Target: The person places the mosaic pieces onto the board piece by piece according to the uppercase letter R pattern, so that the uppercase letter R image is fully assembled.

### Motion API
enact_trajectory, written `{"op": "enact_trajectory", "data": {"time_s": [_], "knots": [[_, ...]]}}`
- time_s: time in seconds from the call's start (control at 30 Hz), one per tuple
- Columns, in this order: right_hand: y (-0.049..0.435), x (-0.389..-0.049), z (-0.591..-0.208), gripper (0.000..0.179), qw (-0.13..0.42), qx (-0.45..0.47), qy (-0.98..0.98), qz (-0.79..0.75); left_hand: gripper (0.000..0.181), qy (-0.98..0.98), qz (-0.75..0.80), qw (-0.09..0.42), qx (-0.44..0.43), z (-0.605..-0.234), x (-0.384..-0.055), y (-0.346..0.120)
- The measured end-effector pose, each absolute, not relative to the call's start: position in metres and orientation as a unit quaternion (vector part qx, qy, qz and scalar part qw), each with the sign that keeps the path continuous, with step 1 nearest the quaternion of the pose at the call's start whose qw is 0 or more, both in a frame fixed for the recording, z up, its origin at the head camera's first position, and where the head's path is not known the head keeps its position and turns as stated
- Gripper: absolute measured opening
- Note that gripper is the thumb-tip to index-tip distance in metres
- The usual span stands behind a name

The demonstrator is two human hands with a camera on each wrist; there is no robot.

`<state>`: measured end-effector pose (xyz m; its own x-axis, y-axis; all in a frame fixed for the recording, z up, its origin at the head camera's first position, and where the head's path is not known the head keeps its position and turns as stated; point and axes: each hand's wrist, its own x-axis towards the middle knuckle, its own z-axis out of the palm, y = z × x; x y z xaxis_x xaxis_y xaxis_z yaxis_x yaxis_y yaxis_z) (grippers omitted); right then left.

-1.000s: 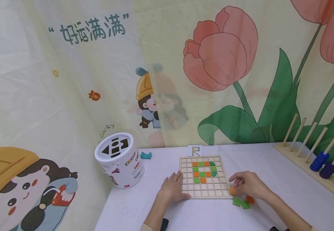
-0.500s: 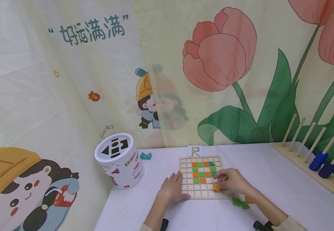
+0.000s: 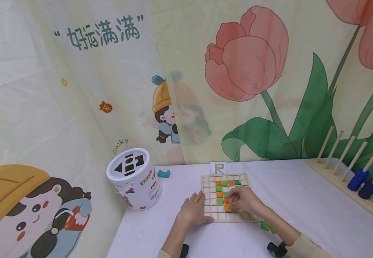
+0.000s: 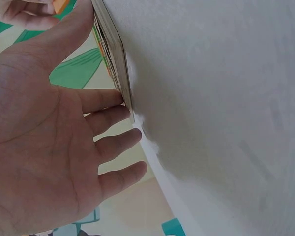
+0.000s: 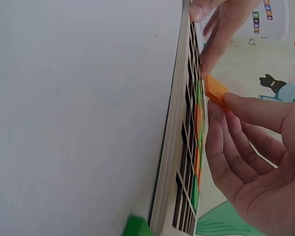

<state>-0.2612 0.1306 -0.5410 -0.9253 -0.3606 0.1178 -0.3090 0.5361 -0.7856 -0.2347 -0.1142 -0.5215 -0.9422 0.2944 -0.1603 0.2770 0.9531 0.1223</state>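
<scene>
A wooden grid board point(image 3: 209, 210) lies on the white table, with orange and green tiles set in some of its cells. My left hand point(image 3: 191, 209) rests along its left edge; in the left wrist view the fingers point(image 4: 113, 147) are straight and touch the board's side. Over the lower middle cells, my right hand point(image 3: 248, 200) pinches an orange square tile point(image 5: 216, 91) between thumb and fingers. The tile is tilted and sits just above the grid. That hand covers the right part of the tile pattern. Two loose green tiles point(image 3: 265, 225) lie off the board's lower right corner, partly behind my forearm.
Behind the board lies a small pattern card point(image 3: 218, 168). A white bucket point(image 3: 138, 190) with shape holes in its lid stands at left, a teal block point(image 3: 164, 174) beside it. At right is a wooden peg rack point(image 3: 344, 172) with blue beads.
My right hand has picked up the orange tile beside the board and carried it left over the grid's lower middle. My left hand has stayed in place.
</scene>
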Motion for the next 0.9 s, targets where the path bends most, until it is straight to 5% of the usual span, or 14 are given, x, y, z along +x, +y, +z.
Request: {"op": "enact_trajectory", "data": {"time_s": [0.9], "knots": [[0.100, -0.260, -0.552, 0.022, 0.012, -0.169, 0.879, -0.445, 0.104, 0.984, 0.050, 0.089, 0.144, -0.519, -0.234, -0.115]]}}
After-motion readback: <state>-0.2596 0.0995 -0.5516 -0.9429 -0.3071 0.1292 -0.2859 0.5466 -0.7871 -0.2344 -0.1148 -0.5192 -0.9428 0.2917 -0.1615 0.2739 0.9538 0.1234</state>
